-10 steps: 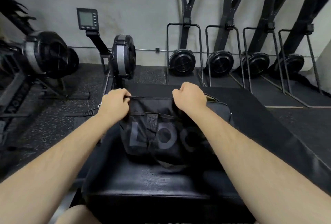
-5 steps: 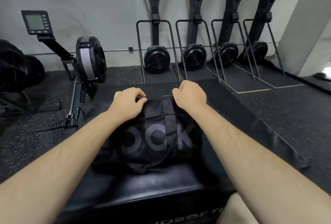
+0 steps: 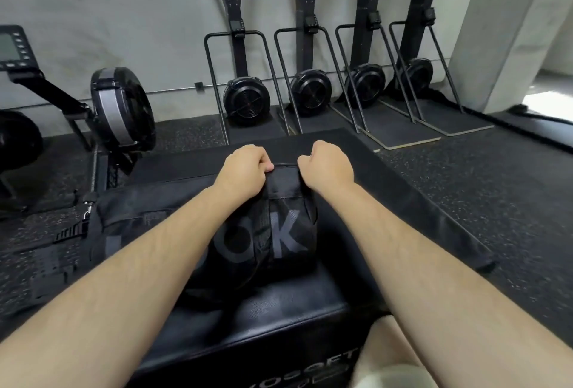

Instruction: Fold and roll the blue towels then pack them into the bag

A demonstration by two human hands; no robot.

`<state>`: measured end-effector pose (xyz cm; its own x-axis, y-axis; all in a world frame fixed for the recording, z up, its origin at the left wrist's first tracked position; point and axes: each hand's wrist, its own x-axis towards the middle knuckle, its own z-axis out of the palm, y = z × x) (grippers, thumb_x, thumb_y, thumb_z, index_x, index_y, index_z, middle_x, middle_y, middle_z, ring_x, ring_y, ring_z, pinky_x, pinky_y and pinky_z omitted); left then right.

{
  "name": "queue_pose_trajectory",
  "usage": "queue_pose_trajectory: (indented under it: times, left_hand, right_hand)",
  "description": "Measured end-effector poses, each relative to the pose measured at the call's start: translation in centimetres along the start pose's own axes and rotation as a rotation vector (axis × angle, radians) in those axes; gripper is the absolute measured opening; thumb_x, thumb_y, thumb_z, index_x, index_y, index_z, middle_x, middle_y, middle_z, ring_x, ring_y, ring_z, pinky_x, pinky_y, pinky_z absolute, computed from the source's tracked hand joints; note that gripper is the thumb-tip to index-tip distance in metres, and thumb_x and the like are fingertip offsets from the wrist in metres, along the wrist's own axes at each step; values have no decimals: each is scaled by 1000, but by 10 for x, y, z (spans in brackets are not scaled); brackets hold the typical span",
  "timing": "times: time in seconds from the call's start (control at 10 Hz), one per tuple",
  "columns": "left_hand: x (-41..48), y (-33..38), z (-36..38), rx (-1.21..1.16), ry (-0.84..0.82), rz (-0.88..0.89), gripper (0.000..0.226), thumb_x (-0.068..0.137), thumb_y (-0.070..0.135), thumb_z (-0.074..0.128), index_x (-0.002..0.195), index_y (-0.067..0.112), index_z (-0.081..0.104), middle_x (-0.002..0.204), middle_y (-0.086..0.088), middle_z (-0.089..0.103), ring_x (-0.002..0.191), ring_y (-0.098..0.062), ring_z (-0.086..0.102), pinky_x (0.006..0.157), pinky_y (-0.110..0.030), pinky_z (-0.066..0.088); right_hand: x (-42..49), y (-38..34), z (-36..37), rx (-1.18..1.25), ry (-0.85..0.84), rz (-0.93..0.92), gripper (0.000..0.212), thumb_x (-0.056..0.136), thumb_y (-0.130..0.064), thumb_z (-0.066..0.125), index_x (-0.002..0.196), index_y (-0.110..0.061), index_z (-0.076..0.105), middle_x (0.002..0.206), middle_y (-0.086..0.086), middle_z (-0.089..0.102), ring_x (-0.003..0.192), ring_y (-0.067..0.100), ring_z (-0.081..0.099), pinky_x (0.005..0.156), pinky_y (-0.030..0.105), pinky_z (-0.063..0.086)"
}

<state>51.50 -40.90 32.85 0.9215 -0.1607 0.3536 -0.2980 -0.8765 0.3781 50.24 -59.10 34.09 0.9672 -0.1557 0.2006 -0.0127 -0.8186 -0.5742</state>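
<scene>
A black duffel bag (image 3: 279, 232) with large grey letters lies on a black padded box (image 3: 273, 313) in front of me. My left hand (image 3: 245, 170) and my right hand (image 3: 328, 164) both grip the bag's top edge near its right end, fingers curled over the fabric, a short gap between them. The bag's top looks closed between my hands. No blue towel shows anywhere; the bag's inside is hidden.
A rowing machine (image 3: 121, 115) with a monitor stands at the left. Several upright ski machines (image 3: 248, 99) line the grey back wall. A concrete pillar (image 3: 508, 31) rises at the right. Black speckled rubber floor (image 3: 496, 195) surrounds the box.
My hands have slid right along the bag's top edge and drawn closer together. My head has turned right, so the bag's left end now reaches out to the left.
</scene>
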Motion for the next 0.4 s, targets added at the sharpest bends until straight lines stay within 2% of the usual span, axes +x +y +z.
queue_pose_trajectory:
  times: [0.1,0.2,0.3,0.4]
  left_hand:
    - [-6,1,-5,-38,9,-7,13,98,20,60,86,18,65,93,5,60,92,-16,56,87,-31,43]
    - [-14,2,-22,-109,83,-3,14,100,25,58,94,19,69,94,4,61,89,-12,54,81,-25,37]
    - [-20,3,-38,-175,151,-33,25,103,32,52,86,21,67,88,6,65,84,-10,57,73,-22,38]
    - [-25,6,-59,-277,242,-88,43,105,36,47,71,12,60,70,4,62,65,-9,54,59,-15,35]
  right_hand:
    - [-4,-5,-2,-26,-28,26,18,94,-27,48,101,-11,54,107,7,62,91,30,58,67,33,42]
    - [-16,-14,-9,4,24,-14,40,97,-43,52,120,-11,48,118,6,58,102,30,61,77,39,49]
    - [-27,-35,-15,88,50,-83,24,97,-40,46,96,-17,50,103,3,64,92,27,62,73,37,48]
    - [-35,-58,-23,139,67,-146,35,99,-38,40,70,-19,44,81,0,60,78,25,56,67,35,43]
